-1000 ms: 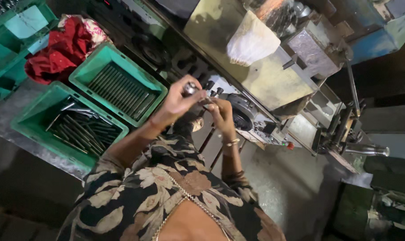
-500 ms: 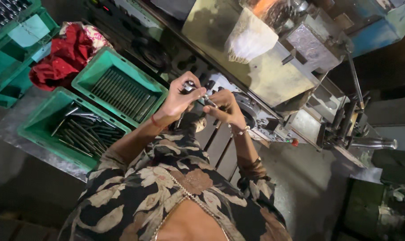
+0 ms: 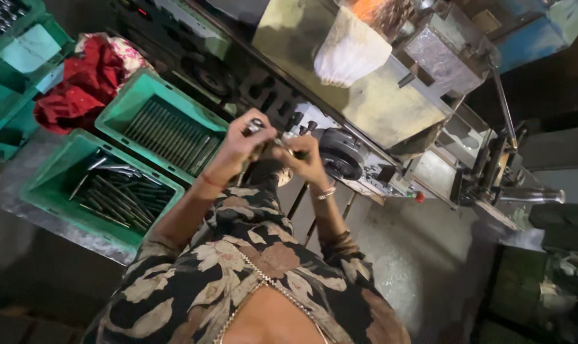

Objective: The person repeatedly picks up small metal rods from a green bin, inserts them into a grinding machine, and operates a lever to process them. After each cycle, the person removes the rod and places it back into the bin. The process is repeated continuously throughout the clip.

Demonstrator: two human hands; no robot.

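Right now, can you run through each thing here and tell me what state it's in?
left hand: closed on one end of a small metal rod
right hand: closed on the rod's other end
near green crate: open, rods lying jumbled inside
far green crate: open, rods laid in a neat row
red cloth: crumpled in a heap
machine: whether it is running cannot be told

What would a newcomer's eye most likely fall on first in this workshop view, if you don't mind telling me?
Probably the two hands, left hand and right hand, meeting at centre frame around a small metal part in front of the machine. Next, the two green crates of dark metal rods on the left, with a red cloth bunched beyond them.
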